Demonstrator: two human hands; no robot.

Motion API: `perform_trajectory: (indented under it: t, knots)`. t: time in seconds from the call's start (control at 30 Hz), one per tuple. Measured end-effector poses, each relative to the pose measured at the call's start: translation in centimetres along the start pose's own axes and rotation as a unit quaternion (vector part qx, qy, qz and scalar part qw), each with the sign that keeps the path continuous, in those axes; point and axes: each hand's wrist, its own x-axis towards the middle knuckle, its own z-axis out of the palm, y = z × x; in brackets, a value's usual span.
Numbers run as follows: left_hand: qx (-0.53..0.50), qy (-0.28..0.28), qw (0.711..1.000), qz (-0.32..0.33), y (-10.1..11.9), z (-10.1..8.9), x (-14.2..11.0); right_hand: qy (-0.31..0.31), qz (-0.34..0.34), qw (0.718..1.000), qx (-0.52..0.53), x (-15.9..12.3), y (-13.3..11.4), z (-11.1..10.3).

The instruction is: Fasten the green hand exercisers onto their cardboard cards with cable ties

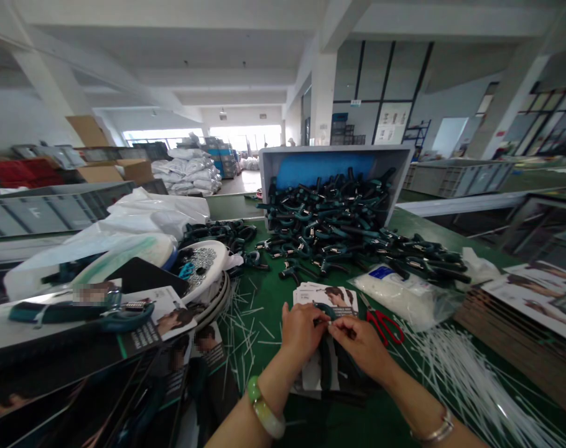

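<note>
Pliers lie on the cards, directly beneath both hands! Left hand curls over the tool, fingers bunched, its exact hold hidden; right hand meets it, thumb and finger pinched tight on a tiny white bit. Red-handled scissors lie just beside, white ties fanning beyond.

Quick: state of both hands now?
Left hand: fingers closed over the pliers; exact grip unclear.
Right hand: pinched closed; anything held is too small to tell.
</note>
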Motion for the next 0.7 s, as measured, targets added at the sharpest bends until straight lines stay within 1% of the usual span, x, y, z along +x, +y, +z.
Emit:
perform_trajectory:
  t: [0.33, 0.43, 0.53, 0.63, 0.7]
  knots:
    - [0.035, -0.005, 0.999, 0.008, 0.2, -0.2, -0.2, 0.002, 0.001, 1.000, 0.015, 0.0, -0.3, 0.0]
    - [0.040, 0.004, 0.999, 0.020, 0.1, 0.1, -0.3, -0.007, 0.016, 1.000, 0.021, 0.2, -0.3, 0.0]
    - [0.030, 0.004, 0.999, 0.014, 0.2, 0.2, -0.4, -0.020, 0.040, 0.998, 0.039, 0.4, -0.4, -0.2]
    - [0.005, -0.021, 1.000, -0.004, 0.1, -0.1, -0.4, -0.030, 0.078, 0.995, 0.053, 0.8, -0.5, -0.3]
    - [-0.031, -0.042, 0.999, -0.003, -0.2, -0.6, -0.4, -0.032, 0.094, 0.994, 0.049, 1.2, -0.6, -0.4]
